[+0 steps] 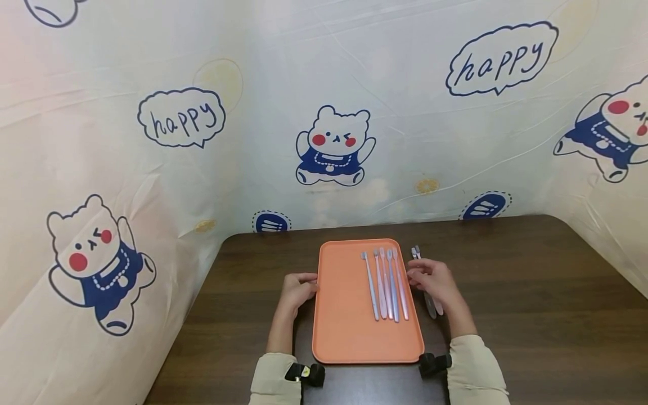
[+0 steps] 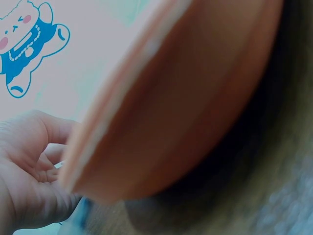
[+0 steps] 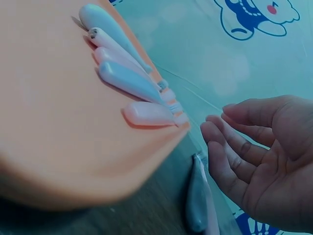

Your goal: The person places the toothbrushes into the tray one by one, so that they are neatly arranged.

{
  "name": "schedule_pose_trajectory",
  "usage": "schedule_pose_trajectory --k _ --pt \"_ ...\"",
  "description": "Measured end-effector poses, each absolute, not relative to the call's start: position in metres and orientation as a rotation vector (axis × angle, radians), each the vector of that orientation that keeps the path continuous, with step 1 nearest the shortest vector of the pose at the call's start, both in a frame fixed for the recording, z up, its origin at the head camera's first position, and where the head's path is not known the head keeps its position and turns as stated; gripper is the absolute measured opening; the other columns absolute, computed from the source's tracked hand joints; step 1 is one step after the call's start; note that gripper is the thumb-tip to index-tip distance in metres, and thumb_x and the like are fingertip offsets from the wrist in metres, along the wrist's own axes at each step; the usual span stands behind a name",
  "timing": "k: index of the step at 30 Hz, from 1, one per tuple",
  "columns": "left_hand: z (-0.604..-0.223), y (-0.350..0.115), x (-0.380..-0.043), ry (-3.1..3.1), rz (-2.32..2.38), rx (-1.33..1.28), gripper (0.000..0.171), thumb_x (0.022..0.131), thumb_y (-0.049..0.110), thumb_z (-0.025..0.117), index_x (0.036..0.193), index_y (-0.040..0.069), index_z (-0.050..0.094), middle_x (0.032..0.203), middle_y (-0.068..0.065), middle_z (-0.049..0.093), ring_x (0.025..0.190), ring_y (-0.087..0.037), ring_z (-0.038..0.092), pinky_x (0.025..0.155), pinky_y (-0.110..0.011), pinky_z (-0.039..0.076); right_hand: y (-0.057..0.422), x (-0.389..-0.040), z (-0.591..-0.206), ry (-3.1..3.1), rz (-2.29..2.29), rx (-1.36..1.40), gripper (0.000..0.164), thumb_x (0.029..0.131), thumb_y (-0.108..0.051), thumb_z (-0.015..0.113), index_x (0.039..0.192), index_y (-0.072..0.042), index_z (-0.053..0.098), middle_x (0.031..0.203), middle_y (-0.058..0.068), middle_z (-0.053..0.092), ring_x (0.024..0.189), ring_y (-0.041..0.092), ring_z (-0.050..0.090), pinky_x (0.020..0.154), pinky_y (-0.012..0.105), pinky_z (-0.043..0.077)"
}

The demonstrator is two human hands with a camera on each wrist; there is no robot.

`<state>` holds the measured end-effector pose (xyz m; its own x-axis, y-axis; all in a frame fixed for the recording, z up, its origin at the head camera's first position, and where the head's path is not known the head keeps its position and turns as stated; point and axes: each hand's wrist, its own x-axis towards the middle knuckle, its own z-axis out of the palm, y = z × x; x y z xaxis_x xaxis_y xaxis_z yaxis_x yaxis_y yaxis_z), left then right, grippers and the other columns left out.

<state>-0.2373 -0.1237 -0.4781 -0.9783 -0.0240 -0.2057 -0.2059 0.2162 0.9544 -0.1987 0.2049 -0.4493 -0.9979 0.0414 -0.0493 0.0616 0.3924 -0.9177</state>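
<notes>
An orange tray (image 1: 339, 337) lies on the table, bearing several toothbrushes (image 1: 371, 287) with pale blue and pink handles, side by side on its right half. My left hand (image 1: 296, 292) is at the tray's left edge, its index finger and thumb right at the rim; in the left wrist view the tray's side hides those fingertips. Just off the right edge, my right hand (image 1: 437, 281) has loosely bent fingers with nothing between them, seen plainly in the right wrist view. Below it lie a dark toothbrush (image 3: 196, 200) and a pale pink toothbrush (image 1: 439, 309), partly covered by the hand.
The dark wooden table (image 1: 531, 292) reaches out on both sides of the tray. A pale curtain (image 1: 405, 56) printed with bears and the word "happy" hangs behind and around it. Black wrist cameras sit at both cuffs, the right camera (image 1: 432, 364) close by the tray's near corner.
</notes>
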Motion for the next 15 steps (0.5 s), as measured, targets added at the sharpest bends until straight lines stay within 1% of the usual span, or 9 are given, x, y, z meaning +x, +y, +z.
schedule_pose_trajectory --k 9,15 --pt "-0.478 -0.123 -0.238 2.330 1.875 -0.226 0.034 0.087 -0.006 0.063 0.120 -0.012 0.068 0.110 -0.026 0.073 0.093 -0.018 0.072 0.081 -0.034 0.062 0.218 -0.198 -0.451 2.577 -1.721 0.191 0.039 0.100 -0.010 0.058 0.135 0.010 0.057 0.117 0.029 0.069 0.085 0.012 0.069 0.075 0.027 0.058" --pt "-0.477 -0.124 -0.237 2.332 1.872 -0.213 0.034 0.087 -0.006 0.064 0.120 -0.012 0.068 0.112 -0.028 0.073 0.095 -0.020 0.072 0.082 -0.035 0.062 0.227 -0.198 -0.453 2.573 -1.719 0.241 0.041 0.100 -0.010 0.058 0.135 0.011 0.056 0.116 0.028 0.070 0.084 0.011 0.069 0.072 0.024 0.057"
